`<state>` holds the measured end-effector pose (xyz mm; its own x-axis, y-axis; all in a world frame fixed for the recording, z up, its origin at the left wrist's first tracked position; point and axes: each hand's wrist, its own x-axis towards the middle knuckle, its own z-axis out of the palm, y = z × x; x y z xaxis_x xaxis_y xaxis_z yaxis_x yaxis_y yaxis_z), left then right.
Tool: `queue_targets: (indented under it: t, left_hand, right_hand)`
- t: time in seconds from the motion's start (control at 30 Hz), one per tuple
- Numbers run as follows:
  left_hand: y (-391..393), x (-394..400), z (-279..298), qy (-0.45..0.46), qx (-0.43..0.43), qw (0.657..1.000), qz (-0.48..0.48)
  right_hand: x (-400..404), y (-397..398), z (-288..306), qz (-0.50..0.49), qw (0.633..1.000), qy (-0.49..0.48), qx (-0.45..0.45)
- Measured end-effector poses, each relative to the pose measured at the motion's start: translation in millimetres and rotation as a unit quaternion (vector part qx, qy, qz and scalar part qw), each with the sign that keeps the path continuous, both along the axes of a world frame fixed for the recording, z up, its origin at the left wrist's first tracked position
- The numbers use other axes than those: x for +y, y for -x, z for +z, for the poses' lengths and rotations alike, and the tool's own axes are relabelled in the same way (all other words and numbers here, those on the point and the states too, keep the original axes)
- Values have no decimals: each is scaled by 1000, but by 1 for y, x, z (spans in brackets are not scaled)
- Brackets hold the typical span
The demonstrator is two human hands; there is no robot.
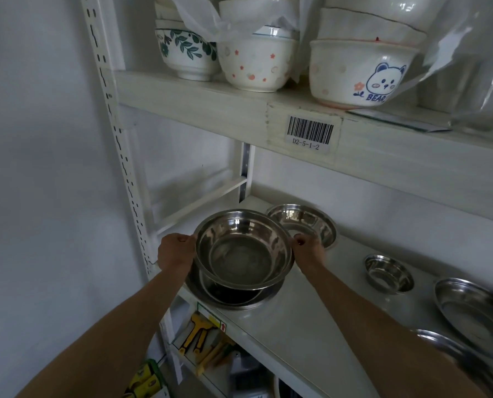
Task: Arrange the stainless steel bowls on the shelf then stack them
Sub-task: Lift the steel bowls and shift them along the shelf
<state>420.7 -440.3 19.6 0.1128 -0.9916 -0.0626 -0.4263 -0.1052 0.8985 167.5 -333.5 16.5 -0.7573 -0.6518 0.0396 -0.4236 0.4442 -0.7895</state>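
I hold a stainless steel bowl by its rim with both hands. My left hand grips the left edge and my right hand grips the right edge. The bowl is tilted just above a wider steel bowl that sits at the left front of the white shelf. Another steel bowl stands behind, near the wall. To the right are a small steel bowl and two shallow steel bowls, one behind and one at the front edge.
The shelf above holds stacks of ceramic bowls and clear plastic wrap. A perforated white upright stands at the left. Yellow-handled tools lie on the shelf below.
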Motion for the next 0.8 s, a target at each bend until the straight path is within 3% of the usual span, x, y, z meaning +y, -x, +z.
queue_targets:
  t: [0.4, 0.8]
  left_hand:
    - [43, 33, 14, 35, 8, 995, -88]
    - [91, 83, 4, -2, 36, 985, -168]
  right_hand:
    - [46, 47, 25, -34, 999, 20, 34]
    - [125, 87, 23, -97, 994, -21, 38]
